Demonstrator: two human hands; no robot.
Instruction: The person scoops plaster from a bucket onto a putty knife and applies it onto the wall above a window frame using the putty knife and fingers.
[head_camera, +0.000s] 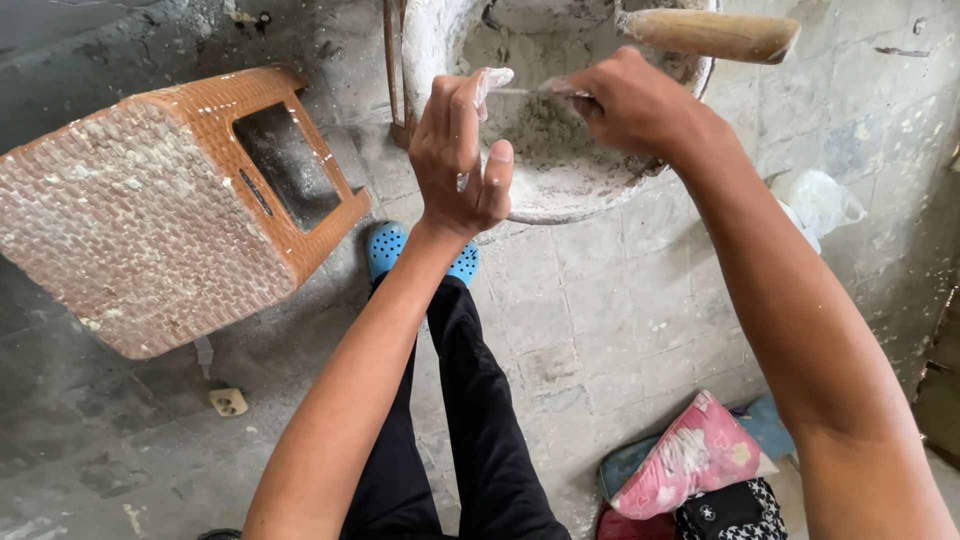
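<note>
So both hands are up over the pan (560, 190) on the floor, prob so drips of white paste land back in it. Right hand (625, 100) has its grip closed on a thin blade tool (525, 91), tip touching the left hand (462, 150), which is half open, fingers coated w/ paste. Orange stool (150, 210) lies tipped over beside it.

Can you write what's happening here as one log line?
left hand: raised over plaster-caked basin, fingertips whitened | right hand: gripping thin scraper | wooden handle: resting on basin
</note>
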